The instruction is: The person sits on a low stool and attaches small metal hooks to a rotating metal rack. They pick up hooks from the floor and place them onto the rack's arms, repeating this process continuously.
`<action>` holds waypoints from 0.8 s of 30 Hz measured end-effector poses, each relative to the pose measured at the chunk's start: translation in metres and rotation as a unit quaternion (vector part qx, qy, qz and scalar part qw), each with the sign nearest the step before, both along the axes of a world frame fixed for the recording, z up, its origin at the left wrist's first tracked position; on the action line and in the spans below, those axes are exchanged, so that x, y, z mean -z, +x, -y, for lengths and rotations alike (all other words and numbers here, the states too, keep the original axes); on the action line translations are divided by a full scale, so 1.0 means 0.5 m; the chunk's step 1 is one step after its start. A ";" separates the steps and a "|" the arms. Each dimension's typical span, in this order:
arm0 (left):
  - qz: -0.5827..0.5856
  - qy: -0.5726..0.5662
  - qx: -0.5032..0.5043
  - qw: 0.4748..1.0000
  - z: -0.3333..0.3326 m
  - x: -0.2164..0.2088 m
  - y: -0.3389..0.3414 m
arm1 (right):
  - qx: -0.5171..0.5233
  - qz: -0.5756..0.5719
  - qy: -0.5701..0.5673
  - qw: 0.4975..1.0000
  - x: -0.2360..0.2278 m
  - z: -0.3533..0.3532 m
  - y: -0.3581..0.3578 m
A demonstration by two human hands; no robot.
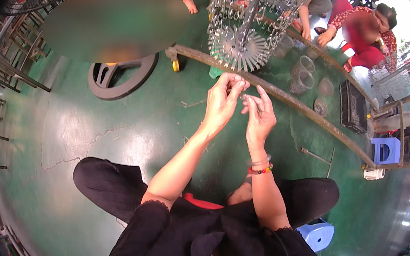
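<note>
My left hand (223, 99) is closed in a pinch beside the rusty metal rail, just under the hanging rack. Close by on the right, my right hand (259, 120) has its thumb and a finger brought together, its other fingers raised. Between the two hands is a small shiny piece (243, 96), too small to name. What the left fingertips hold is hidden. Above the hands hangs a rack (241, 47) with a slotted round metal disc at its bottom and many small silvery metal parts hooked along its strands.
A rusty rail (294, 104) runs diagonally past my hands to a caster. Clear plastic cups (301, 81) and a black crate (352, 107) stand beyond it. Co-workers (362, 32) sit at the upper right. A blue stool (316, 234) is beside me; a T-shaped metal rod (318, 157) lies on the floor.
</note>
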State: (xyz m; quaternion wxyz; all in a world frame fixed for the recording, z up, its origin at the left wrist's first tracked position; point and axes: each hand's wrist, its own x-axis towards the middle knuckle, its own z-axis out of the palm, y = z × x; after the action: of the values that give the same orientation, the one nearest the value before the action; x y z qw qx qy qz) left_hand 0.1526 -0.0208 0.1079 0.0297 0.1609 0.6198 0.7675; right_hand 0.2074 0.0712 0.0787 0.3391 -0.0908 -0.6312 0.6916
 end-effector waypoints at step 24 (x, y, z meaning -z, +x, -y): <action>-0.071 -0.123 -0.039 0.989 0.077 -0.059 -0.034 | -0.203 0.161 -0.034 0.965 -0.147 -0.143 -0.229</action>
State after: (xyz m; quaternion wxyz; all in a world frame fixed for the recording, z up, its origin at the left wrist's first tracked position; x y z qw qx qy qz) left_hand 0.1357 -0.0594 0.1374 -0.0249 0.1864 0.7158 0.6725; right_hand 0.0930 0.1429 0.1523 0.0820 -0.0826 -0.6591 0.7430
